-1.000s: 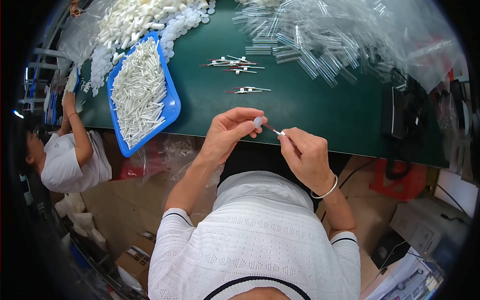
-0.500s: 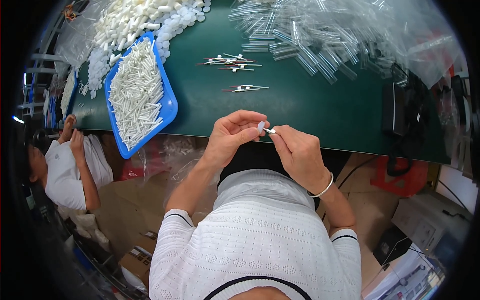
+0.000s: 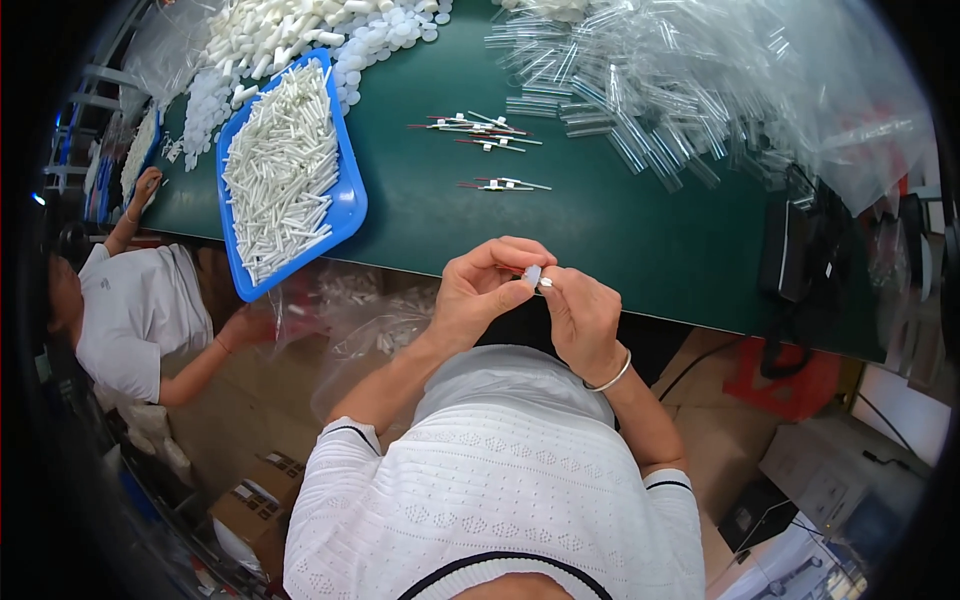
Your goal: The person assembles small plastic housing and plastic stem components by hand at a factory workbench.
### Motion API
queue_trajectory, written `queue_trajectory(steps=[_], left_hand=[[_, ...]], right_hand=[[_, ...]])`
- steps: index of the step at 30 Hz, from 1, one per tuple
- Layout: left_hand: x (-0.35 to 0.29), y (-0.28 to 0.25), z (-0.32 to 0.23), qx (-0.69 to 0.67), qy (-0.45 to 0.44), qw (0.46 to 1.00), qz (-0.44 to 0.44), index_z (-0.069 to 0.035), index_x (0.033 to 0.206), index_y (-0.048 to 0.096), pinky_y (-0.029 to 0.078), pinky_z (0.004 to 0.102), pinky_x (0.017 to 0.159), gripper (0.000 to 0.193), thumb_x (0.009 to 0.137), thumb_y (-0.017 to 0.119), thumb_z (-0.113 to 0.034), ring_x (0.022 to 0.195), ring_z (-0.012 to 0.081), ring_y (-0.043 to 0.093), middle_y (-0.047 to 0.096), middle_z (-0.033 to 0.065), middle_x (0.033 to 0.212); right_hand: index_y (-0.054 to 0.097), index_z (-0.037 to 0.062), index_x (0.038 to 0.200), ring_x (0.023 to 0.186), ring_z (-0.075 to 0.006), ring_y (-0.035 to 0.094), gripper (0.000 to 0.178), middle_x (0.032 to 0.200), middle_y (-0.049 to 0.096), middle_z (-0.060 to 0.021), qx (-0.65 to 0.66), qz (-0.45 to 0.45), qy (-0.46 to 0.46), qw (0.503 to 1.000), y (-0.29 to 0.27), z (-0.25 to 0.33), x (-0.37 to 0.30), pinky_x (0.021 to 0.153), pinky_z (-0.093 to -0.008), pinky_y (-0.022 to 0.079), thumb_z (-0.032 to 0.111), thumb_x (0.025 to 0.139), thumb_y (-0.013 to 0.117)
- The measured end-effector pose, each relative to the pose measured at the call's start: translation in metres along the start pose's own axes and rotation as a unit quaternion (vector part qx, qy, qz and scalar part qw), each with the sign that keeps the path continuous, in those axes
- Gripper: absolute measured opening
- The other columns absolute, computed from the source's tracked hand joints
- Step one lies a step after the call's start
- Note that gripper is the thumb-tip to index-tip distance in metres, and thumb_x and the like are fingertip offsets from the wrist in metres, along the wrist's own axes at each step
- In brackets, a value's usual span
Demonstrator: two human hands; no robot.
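Note:
Above the table's near edge my two hands meet, fingertips nearly touching. My left hand (image 3: 485,285) is closed in a pinch on a small translucent white disc (image 3: 533,272), with a bit of red lead showing beside it. My right hand (image 3: 583,310), wearing a bangle, pinches a small white piece (image 3: 545,282) right against the disc; its far end is hidden by fingers. Beyond them on the green table (image 3: 430,225) lies a small group of thin leads with white tags (image 3: 505,185). A larger group of such tagged leads (image 3: 480,130) lies farther back.
A blue tray (image 3: 347,205) full of short white tubes stands left, overhanging the edge. Behind it are heaps of white cylinders (image 3: 270,30) and translucent discs (image 3: 385,45). Clear tubes (image 3: 640,110) and plastic bags (image 3: 850,110) fill the back right. Another person (image 3: 140,310) sits at far left.
My right hand has drawn in against my left, narrowing the gap between disc and white piece. The view has shifted slightly. The other person's near arm has swung down toward the bags.

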State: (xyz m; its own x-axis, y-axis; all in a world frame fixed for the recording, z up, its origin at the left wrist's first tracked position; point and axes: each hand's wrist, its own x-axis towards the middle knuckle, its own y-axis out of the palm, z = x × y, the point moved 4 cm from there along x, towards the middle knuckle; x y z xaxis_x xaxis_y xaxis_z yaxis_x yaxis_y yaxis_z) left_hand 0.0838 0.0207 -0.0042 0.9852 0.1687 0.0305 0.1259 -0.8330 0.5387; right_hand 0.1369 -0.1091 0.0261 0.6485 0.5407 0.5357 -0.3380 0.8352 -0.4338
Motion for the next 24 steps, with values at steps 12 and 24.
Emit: queue_trajectory(steps=[12, 24], left_hand=[[-0.006, -0.004, -0.020, 0.060, 0.051, 0.997, -0.009, 0.000, 0.106, 0.065, 0.048, 0.0328, 0.088, 0.021, 0.085, 0.068, -0.003, 0.101, 0.0188, 0.058, 0.057, 0.0158, 0.121], [-0.021, -0.139, -0.151, 0.822, 0.108, 0.541, -0.141, -0.003, 0.081, 0.064, 0.046, 0.0416, 0.073, 0.010, 0.076, 0.071, -0.008, 0.078, 0.0314, 0.059, 0.063, 0.0128, 0.079]], right_hand=[[0.065, -0.0026, 0.106, 0.092, -0.0160, 0.056, 0.020, 0.091, 0.062, -0.0064, 0.350, 0.143, 0.152, 0.913, 0.015, -0.021, 0.000, 0.080, -0.0288, 0.044, 0.010, 0.097, 0.053], [0.058, -0.0050, 0.109, 0.090, -0.0137, 0.063, 0.021, 0.098, 0.064, -0.0092, 0.436, 0.173, 0.285, 0.836, -0.003, -0.021, 0.004, 0.081, -0.0269, 0.053, 0.001, 0.090, 0.063]])
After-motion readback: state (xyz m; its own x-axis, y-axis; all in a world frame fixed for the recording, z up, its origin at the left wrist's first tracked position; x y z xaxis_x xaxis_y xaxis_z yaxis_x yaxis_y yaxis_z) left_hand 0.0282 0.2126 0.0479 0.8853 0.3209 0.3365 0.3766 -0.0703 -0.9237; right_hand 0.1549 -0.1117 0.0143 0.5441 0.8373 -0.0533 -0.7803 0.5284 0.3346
